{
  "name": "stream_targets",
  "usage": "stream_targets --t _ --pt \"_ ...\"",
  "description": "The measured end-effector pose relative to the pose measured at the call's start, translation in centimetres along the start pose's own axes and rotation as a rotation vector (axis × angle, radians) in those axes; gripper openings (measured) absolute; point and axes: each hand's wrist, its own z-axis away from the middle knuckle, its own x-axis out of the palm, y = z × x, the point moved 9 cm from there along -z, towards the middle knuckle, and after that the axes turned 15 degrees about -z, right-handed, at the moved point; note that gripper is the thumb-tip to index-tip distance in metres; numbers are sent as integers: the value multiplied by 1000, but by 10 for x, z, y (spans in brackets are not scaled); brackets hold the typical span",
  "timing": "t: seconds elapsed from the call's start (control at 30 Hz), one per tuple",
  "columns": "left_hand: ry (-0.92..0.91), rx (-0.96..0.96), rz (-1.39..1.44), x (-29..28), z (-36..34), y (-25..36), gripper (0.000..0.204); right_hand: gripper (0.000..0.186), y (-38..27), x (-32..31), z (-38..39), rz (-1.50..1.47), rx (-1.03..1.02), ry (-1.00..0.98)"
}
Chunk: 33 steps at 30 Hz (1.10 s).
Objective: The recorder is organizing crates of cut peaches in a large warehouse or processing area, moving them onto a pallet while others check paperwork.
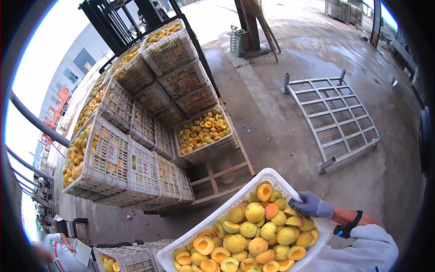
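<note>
A white plastic crate [271, 173] filled with yellow, peach-like fruit [248, 229], many pieces cut in half with orange flesh showing, is tilted in front of me. My right hand [312, 205], in a grey-blue glove, is closed over the rim at the crate's right side; its fingertips are partly hidden there. My left hand is out of the picture. Ahead and to the left, stacked white slatted crates [145, 172] hold the same fruit. A lower single crate [209, 147] of fruit sits at the near right of that stack, beside bare bars of the frame below.
A rusty pallet frame [217, 192] carries the stack, with a black forklift mast [131, 27] behind it. A grey metal rack [335, 119] lies on the concrete at right. Another fruit crate [131, 260] and a person in white [63, 249] are at lower left. A post [248, 27] stands beyond.
</note>
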Motion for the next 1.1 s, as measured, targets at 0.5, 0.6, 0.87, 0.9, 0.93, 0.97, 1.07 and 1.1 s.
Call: stream_targets --t 0.5,0.6,0.87,0.9,0.93,0.97,1.07,1.1 --pt "-72 221 31 93 -177 137 14 40 -98 -48 -155 84 20 53" --pt "-92 199 68 109 -227 162 14 38 -129 -38 -203 125 55 58" --pt "-96 94 22 131 -323 231 13 38 -184 -29 -334 156 165 29" --pt "-92 81 19 138 -332 238 13 39 -187 -33 -352 172 191 16" --pt "-87 68 15 146 -341 245 13 39 -189 -37 -370 178 202 2" --pt "-82 54 12 155 -349 252 13 39 -190 -43 -389 172 209 -5" --pt "-67 2 1 190 -364 267 13 39 -195 -63 -441 178 252 -35" --pt "-61 -7 -1 201 -373 277 13 38 -201 -67 -462 179 264 -43"
